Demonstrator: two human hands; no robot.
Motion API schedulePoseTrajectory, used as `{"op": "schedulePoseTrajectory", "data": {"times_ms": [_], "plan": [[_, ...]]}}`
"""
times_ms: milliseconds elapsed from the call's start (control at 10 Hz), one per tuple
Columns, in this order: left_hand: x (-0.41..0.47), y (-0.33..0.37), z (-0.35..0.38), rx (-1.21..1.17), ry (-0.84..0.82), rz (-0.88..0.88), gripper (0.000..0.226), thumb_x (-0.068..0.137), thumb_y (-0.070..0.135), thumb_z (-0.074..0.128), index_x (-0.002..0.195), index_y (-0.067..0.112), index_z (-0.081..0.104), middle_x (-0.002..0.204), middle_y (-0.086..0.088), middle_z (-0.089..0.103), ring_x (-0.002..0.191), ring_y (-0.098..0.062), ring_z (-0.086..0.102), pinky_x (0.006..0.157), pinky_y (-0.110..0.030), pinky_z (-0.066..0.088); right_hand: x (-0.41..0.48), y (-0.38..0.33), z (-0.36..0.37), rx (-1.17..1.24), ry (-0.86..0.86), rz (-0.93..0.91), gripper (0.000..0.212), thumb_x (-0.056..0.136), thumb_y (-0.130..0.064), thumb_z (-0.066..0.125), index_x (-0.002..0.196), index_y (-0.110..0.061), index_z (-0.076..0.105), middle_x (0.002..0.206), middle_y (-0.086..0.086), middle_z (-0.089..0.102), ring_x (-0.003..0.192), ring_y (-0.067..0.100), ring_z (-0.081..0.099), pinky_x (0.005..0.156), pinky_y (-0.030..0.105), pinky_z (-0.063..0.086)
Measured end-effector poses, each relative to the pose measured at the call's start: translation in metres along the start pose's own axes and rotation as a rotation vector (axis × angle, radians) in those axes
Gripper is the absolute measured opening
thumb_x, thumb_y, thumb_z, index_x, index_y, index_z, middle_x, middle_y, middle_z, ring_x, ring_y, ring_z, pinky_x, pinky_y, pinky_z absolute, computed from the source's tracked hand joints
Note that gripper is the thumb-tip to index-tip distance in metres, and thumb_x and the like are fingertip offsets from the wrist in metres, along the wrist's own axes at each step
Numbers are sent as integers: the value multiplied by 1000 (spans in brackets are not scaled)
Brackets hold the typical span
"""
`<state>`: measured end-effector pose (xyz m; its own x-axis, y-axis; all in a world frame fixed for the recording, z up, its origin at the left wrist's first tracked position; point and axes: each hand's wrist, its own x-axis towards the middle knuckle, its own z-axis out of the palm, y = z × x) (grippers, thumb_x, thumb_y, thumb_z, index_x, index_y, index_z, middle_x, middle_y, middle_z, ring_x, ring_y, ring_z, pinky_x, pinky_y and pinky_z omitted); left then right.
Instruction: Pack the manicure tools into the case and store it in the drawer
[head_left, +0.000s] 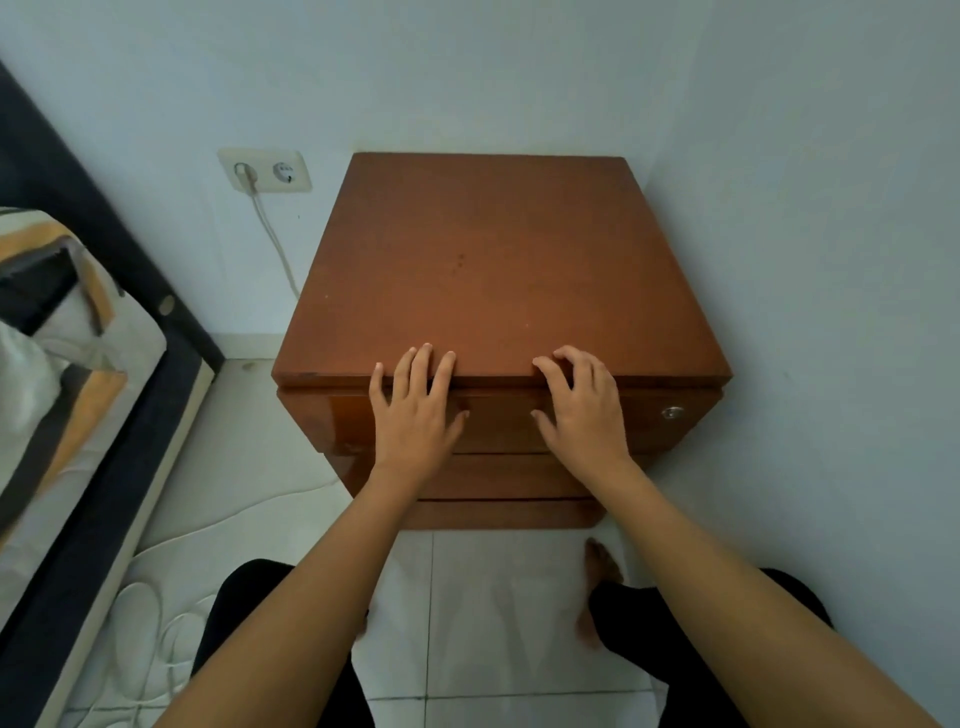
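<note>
A brown wooden nightstand (498, 260) stands in the corner, its top bare. Its top drawer (498, 423) is pushed in flush with the front. My left hand (415, 410) lies flat against the drawer front, fingers spread and reaching over the top edge. My right hand (582, 405) rests beside it in the same way, fingers apart and slightly bent. Neither hand holds anything. No manicure case or tools are in sight.
A keyhole (672, 412) sits at the drawer's right end, with two lower drawers (498, 480) beneath. A bed (62, 364) with a dark frame runs along the left. A wall socket (265, 170) with a white cable is behind. My knees are on the white tile floor (498, 597).
</note>
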<state>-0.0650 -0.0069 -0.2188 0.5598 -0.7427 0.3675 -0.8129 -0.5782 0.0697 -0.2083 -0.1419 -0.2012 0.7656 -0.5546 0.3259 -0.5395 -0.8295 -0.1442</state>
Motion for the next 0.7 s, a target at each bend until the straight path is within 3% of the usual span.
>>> {"op": "schedulePoseTrajectory", "data": {"times_ms": [200, 300, 500, 600, 700], "plan": [[3, 1, 3, -8, 27, -33, 57, 78, 39, 68, 127, 17, 51, 134, -15, 52, 127, -33, 46, 105, -55, 29, 3, -2, 5, 3, 37, 40, 54, 70, -20, 74, 117, -20, 47, 124, 14, 51, 118, 35, 47, 98, 45, 42], [3, 2, -7, -24, -31, -33, 58, 84, 42, 61, 134, 19, 45, 142, -13, 44, 134, -31, 37, 109, -52, 22, 3, -5, 0, 1, 18, 49, 55, 70, -18, 73, 119, -20, 48, 126, 13, 50, 119, 35, 46, 99, 44, 41], [-3, -6, -39, -42, -319, 55, 72, 92, 53, 42, 150, 22, 12, 160, -5, 9, 147, -22, 4, 117, -45, 6, -10, -14, -21, 18, -158, 41, 66, 81, -10, 63, 139, -16, 33, 147, 13, 33, 138, 31, 28, 113, 41, 29], [-3, -8, -65, -122, -446, 42, 75, 92, 53, 41, 150, 20, 9, 160, -6, 4, 147, -22, 1, 117, -43, 7, -17, -20, -38, 73, -242, 81, 68, 84, -8, 57, 143, -15, 25, 153, 10, 23, 142, 28, 19, 113, 39, 30], [-38, -4, -77, -187, -489, 34, 73, 93, 50, 41, 150, 19, 8, 160, -8, 6, 147, -23, 3, 117, -39, 3, -61, -24, -38, 198, -310, 128, 60, 87, -10, 51, 142, -15, 27, 145, 8, 34, 134, 25, 32, 106, 34, 37]]}}
